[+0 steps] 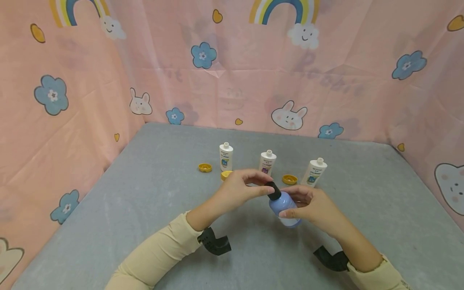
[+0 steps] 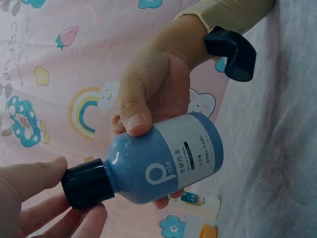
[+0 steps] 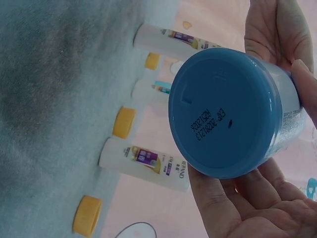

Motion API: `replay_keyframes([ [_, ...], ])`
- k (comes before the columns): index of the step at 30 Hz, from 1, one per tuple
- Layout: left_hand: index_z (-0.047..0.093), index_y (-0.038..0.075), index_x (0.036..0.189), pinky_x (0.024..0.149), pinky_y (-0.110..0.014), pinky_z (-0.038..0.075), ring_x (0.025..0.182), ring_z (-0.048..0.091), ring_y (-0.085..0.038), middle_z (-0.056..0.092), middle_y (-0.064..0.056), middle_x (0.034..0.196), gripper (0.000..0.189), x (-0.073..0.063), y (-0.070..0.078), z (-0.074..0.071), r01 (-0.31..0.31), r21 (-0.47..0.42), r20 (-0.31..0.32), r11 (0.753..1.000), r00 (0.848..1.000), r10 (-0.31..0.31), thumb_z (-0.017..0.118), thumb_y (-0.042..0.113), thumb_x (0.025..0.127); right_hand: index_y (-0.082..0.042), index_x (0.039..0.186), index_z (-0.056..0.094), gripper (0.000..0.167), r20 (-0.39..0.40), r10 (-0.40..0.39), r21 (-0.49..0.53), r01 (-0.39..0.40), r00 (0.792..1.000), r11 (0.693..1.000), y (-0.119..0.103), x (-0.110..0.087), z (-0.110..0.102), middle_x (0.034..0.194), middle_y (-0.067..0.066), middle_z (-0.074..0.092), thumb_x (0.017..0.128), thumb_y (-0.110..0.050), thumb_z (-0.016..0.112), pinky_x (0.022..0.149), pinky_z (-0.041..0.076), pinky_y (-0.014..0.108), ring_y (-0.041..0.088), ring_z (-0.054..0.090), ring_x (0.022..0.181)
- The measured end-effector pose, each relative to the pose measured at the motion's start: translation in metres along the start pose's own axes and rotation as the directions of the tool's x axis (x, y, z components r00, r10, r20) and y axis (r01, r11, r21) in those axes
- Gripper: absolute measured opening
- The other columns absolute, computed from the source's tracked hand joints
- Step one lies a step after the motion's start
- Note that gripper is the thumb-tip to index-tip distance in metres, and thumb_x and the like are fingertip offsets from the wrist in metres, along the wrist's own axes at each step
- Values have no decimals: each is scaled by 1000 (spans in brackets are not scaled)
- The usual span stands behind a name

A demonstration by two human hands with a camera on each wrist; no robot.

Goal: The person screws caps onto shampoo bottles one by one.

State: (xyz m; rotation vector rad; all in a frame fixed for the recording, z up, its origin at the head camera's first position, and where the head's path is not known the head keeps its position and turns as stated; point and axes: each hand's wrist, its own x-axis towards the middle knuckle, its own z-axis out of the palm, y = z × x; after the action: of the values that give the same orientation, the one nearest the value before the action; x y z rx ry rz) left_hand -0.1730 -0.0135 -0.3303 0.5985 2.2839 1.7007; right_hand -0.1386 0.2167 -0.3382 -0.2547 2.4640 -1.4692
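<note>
A blue bottle with a white label is held tilted above the table, its black cap pointing up and to the left. My right hand grips the bottle's body, thumb on the near side. The cap is pinched between the thumb and fingers of my left hand. In the left wrist view the cap sits on the bottle's neck, and the label carries a large letter P. The right wrist view shows the bottle's base with a printed date.
Behind the hands stand three white bottles without caps: left, middle and right. Yellow caps lie among them: one at left, one partly behind my left hand, one at right. Pink cloth surrounds the grey table.
</note>
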Motion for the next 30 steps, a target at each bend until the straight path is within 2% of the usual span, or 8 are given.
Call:
replay_keyframes([
  [12,71,10,120,87,-25,58,108,66,-13,68,-5,123,30,0,-1,-1,-44,-30,70,999,996,46,73,16,91,-2,131,60,60,-4,-8,-8,8,1000,1000,0,0,0,130,20,65,81,-26,83,88,59,43,30,66,115],
  [20,67,6,126,93,-25,57,120,63,-20,63,-10,133,35,-1,0,-2,-102,-66,106,993,988,109,70,9,92,-2,131,60,59,-3,-17,-3,17,1000,1000,1,-1,-1,130,19,65,82,-25,83,88,59,43,30,66,115],
  [25,63,14,131,97,-32,56,123,62,-18,62,-3,136,43,-1,1,-1,-41,-72,56,997,997,45,75,18,90,-2,132,59,60,-14,-13,-9,13,1000,1000,0,-1,-1,129,20,65,82,-26,82,88,59,43,29,67,114],
  [27,66,15,127,95,-33,57,118,64,-15,66,0,129,41,-1,1,-1,-8,-57,26,998,1000,10,77,22,88,-2,132,59,60,-20,-10,-14,10,1000,1000,-1,-1,-1,129,19,65,82,-26,83,88,59,42,29,67,113],
  [30,71,16,117,92,-31,57,109,65,-11,70,2,118,32,-1,1,1,4,-19,0,1000,1000,-4,78,25,87,-2,132,59,60,-22,-9,-18,9,1000,1000,-1,-1,-1,129,19,66,82,-26,83,89,59,42,28,68,112],
])
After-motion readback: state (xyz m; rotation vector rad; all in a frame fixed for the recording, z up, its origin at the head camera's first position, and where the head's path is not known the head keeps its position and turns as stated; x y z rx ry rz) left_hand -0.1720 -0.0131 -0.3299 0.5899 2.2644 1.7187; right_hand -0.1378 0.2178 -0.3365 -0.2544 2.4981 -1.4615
